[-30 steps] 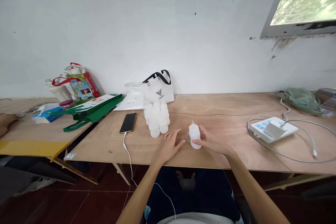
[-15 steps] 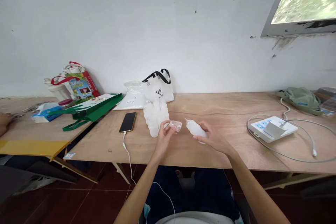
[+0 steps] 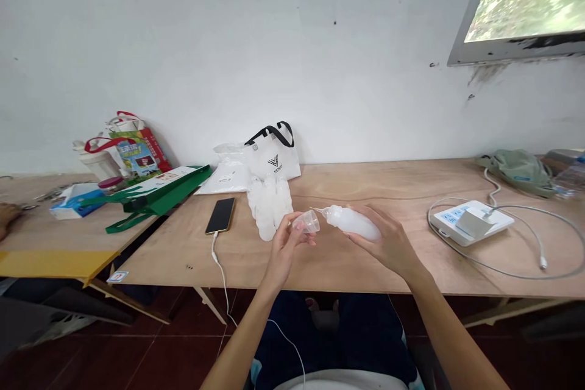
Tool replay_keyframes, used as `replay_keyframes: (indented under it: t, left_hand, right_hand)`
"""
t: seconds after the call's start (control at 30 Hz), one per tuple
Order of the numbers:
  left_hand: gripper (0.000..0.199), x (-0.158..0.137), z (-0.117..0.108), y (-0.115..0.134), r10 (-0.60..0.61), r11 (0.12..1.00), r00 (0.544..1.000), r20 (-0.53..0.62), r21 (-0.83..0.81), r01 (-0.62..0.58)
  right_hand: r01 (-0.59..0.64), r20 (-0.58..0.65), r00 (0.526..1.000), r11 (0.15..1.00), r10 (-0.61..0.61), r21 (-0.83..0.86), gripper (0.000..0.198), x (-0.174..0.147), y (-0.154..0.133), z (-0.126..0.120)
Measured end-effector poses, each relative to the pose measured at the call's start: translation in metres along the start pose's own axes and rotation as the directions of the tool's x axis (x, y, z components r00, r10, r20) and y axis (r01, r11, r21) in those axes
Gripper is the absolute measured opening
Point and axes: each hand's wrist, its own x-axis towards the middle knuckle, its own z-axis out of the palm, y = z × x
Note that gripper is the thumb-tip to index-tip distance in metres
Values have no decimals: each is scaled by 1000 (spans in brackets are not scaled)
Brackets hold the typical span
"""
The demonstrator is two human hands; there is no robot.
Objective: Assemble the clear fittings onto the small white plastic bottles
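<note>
My left hand (image 3: pixel 287 239) is closed around a small clear plastic cap (image 3: pixel 309 222), shaped like a little cup, with its wide open end facing right. A translucent white squeeze bottle (image 3: pixel 351 221) is in my right hand (image 3: pixel 385 236), tilted on its side with its thin nozzle pointing left. The nozzle tip is close to the mouth of the cap; whether they touch I cannot tell. Just behind my left hand, several similar white bottles (image 3: pixel 269 204) are grouped together on the wooden table (image 3: pixel 365 189).
Left of the bottles lies a phone (image 3: pixel 220 216) on a white cable. Behind stand a white bag (image 3: pixel 276 161) and a plastic package (image 3: pixel 226 170). A green bag (image 3: pixel 158 195) lies farther left. On the right are a white power strip (image 3: pixel 470 223) and a green cap (image 3: pixel 518 167).
The squeeze bottle has turned flatter in my right hand and shifted slightly right. My left hand has turned the clear cap so its opening faces the nozzle more. The view has shifted slightly.
</note>
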Motion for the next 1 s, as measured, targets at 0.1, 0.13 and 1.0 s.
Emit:
replay_keyframes:
  t: [0.1,0.13,1.0]
  left_hand:
    - [41,1,-2,3,23,999,996,-91,-36,-26]
    - [41,1,-3,4,32,999,995,-99,-18,-34]
    - [33,-34,2,55,-2,814,967,255,562,-147]
  right_hand:
    - [-7,-2,1000,999,6,-34,41,0,5,-7]
    - [9,10,1000,999,-9,-46,40,0,5,-8]
    - [-323,471,882,772,34,548,43,-3,-36,1]
